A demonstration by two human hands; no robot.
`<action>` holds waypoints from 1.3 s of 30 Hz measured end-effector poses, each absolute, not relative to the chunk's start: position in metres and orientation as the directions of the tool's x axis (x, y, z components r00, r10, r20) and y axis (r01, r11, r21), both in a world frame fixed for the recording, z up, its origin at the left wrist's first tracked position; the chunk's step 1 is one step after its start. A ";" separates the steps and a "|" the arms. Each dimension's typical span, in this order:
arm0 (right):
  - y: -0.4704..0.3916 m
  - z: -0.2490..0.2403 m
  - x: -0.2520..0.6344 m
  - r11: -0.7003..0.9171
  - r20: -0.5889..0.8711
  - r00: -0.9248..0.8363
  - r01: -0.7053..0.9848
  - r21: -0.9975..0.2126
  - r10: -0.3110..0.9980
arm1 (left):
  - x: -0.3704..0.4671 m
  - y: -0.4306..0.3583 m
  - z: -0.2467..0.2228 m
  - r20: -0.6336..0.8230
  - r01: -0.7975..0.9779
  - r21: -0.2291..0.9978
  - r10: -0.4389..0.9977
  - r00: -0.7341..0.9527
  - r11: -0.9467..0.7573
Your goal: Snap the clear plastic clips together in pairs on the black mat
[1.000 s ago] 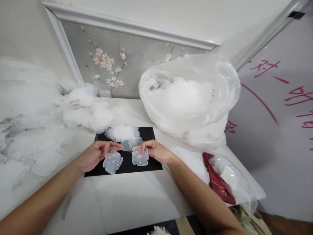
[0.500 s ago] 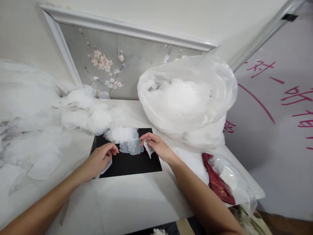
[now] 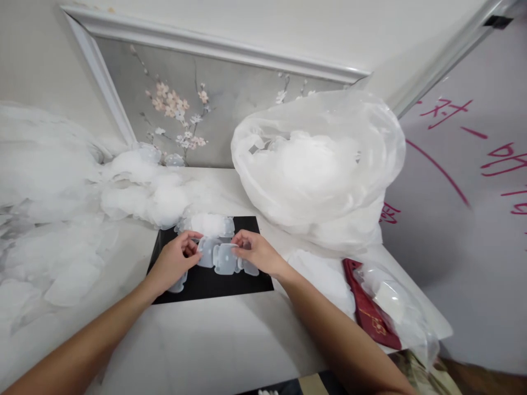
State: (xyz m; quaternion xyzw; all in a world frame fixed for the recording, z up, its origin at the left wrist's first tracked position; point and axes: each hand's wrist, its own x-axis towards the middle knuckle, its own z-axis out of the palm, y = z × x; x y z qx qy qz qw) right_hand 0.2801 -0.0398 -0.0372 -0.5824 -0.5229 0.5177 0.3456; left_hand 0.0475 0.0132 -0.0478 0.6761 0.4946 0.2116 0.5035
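Two translucent plastic pieces, one at left and one at right, meet edge to edge over the middle of a black mat. The left hand, fingers curled, pinches the outer edge of the left one between thumb and fingertips; the right hand, its thumb and forefinger nearly together, grips the other by its upper outer corner. A further piece shows beneath each hand, at the mat's left and right; whether these are held or lying there cannot be told. A row of pieces lines the mat's back edge. Left of the mat spreads a pale heap; behind it to the right stands a filled plastic bag. Right of the mat, a clear bag overlaps a red case bearing a gold flower outline and lettering too small to read. Farther right, a whiteboard carries red handwritten Chinese characters, partly cut off. Behind the mat leans a framed blossom picture.
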 end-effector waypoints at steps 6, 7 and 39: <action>-0.045 -0.035 0.284 -0.416 -0.427 -0.214 0.098 -0.904 0.879 | 0.015 0.019 -0.032 -0.482 0.512 0.849 0.596 0.642 0.135; -0.045 -0.035 0.285 -0.436 -0.442 -0.207 0.079 -0.897 0.873 | 0.013 0.021 -0.029 -0.483 0.512 0.850 0.568 0.666 0.123; -0.048 -0.037 0.284 -0.377 -0.399 -0.127 0.163 -0.912 0.908 | 0.016 0.024 -0.023 -0.474 0.549 0.823 0.708 0.523 0.146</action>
